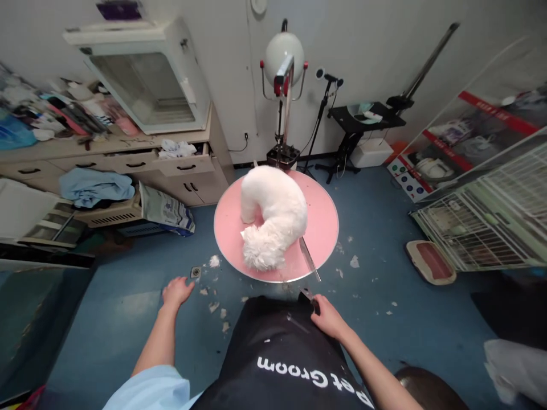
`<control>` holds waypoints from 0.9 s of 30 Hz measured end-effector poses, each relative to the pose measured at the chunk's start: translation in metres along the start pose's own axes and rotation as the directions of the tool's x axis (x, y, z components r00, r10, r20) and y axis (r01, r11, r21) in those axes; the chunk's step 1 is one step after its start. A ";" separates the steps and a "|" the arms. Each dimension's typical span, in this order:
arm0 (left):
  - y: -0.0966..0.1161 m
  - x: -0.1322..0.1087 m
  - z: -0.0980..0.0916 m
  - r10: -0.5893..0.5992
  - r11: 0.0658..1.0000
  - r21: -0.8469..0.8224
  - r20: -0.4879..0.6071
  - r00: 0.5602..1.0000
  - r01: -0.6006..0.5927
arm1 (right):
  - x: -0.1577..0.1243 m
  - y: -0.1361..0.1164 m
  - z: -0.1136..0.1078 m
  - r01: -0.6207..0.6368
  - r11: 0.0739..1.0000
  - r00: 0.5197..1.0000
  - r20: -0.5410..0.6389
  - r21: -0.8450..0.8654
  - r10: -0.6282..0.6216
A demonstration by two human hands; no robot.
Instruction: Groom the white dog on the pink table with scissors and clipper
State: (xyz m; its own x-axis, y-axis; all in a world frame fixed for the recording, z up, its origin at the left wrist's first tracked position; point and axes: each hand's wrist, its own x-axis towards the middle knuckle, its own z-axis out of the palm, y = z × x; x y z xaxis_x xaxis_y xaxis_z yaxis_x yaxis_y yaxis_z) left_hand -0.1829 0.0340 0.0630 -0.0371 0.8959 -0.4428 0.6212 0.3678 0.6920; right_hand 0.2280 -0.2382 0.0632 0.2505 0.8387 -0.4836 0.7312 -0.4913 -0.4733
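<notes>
A white fluffy dog (276,210) stands with its body curved on the round pink table (226,219), its head low at the near edge. My left hand (176,291) hangs over the floor left of the table, apart from the dog, fingers loosely extended and holding nothing I can see. My right hand (328,316) is closed around a small dark tool with a metallic front (308,298), close to my black apron (282,341); its exact kind is unclear. A long thin metal comb (310,259) lies by the dog, sticking out past the table's near right edge.
Behind the table stands a grooming post (282,154) with a round white lamp or dryer head (284,56). Cut white fur (214,261) is scattered on the blue floor. Left is a cabinet with open drawers (183,162); right are wire cages (461,228) and a litter tray (431,262).
</notes>
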 end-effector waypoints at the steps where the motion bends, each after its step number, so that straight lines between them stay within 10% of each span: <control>1: 0.000 0.012 -0.003 -0.001 1.000 -0.023 -0.045 0.999 -0.001 | 0.004 0.008 0.008 -0.067 0.995 0.998 -0.015 0.069 0.068; 4: 0.023 0.041 0.029 0.045 0.990 -0.131 -0.057 0.997 -0.052 | 0.017 0.015 0.027 -0.195 0.948 0.975 -0.051 0.252 0.214; 11: 0.117 0.071 0.148 0.322 0.873 -0.464 0.318 0.892 -0.150 | 0.031 -0.027 0.039 -0.081 0.899 0.965 -0.192 0.430 0.179; 16: 0.117 0.058 0.144 0.483 0.781 -0.608 0.445 0.754 -0.142 | 0.018 -0.040 0.054 -0.083 0.851 0.935 -0.255 0.519 0.247; 27: 0.148 0.045 0.138 0.433 0.741 -0.662 0.345 0.833 -0.111 | 0.016 -0.058 0.062 -0.171 0.768 0.916 -0.188 0.618 0.355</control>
State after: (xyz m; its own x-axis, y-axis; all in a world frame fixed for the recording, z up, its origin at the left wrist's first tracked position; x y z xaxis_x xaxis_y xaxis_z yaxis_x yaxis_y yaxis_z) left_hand 0.0156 0.0944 0.0663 0.5080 0.8193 -0.2660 -0.0532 0.3380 0.9396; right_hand 0.1509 -0.2110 0.0374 0.6080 0.6380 -0.4726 0.1264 -0.6654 -0.7357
